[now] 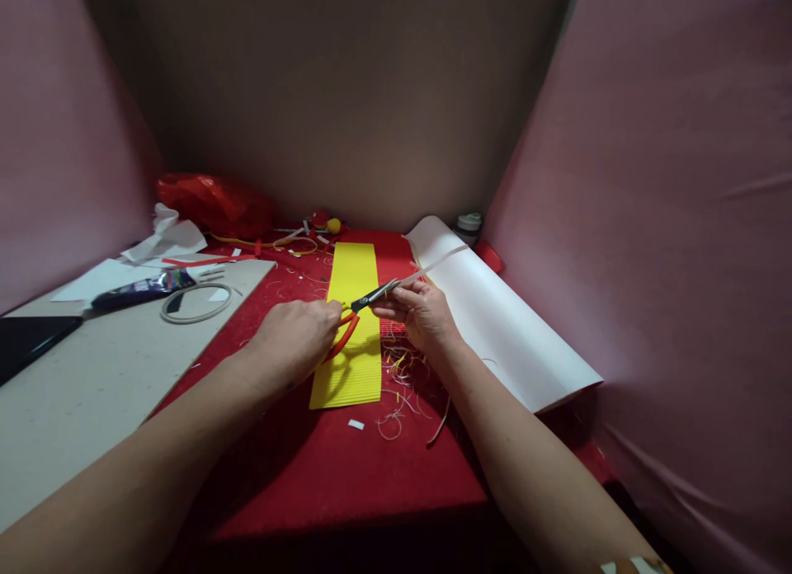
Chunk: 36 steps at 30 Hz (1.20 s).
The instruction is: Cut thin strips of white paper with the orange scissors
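My left hand (308,331) is closed around the handles of a pair of scissors (345,336) with orange handles and dark blades. The blades point up and right, and their tips meet the fingers of my right hand (426,312). Pinched in that right hand is a thin pale strip (439,261) whose free end reaches up and right. Whether the blades are closed on the strip cannot be made out. Beneath both hands lies a ridged yellow sheet (351,384), with a ridged red sheet (389,256) partly hidden beside it.
Loose thread-like scraps (402,364) litter the red cloth (334,491). A large curled white sheet (495,326) lies at right. On the left, a pale board (124,376) bears a dark tube (145,289) and a coiled ring (196,318). Behind sits a red plastic bag (214,203).
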Tool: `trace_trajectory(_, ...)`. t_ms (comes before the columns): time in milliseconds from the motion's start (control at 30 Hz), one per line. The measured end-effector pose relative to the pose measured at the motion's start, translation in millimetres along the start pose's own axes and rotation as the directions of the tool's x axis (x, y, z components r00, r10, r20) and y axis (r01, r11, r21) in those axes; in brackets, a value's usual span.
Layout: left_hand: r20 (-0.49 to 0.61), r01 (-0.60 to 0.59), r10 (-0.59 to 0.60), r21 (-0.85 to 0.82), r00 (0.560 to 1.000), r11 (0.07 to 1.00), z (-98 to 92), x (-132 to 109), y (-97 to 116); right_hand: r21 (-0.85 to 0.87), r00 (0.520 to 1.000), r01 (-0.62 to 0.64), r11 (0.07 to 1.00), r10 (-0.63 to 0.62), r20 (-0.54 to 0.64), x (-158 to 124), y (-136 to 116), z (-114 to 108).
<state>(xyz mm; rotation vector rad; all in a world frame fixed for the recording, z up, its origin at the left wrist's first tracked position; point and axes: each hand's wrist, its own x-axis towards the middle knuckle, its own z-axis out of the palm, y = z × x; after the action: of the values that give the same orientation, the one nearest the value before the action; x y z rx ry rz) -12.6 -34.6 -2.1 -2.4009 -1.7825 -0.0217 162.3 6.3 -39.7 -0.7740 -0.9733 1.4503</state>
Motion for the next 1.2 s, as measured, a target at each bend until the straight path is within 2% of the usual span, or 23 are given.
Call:
trace_trajectory(367,-0.005,-0.038,0.038,-0.041,0.999,0.998,1.6,3,-3,0.003,1.000,0.002,1.000,-0.002,0.029,0,-1,-1)
trace_trajectory(567,0.084,-0.085,0.078,0.084,0.993,0.993,-5.9,0,-1,0.025,0.999,0.001,1.000,-0.002,0.043,2,0,-2)
trace_trajectory(933,0.139,-0.086,0.078,0.050,0.987,0.995,-3.3,-3,4,0.040,0.999,0.011,0.999,-0.013,0.034,2,4,-3)
trace_trajectory(1200,0.133,-0.075,0.063,0.084,0.989,0.994,-3.9,-4,7,0.012,0.996,-0.012,1.000,0.011,0.090,-1,6,1)
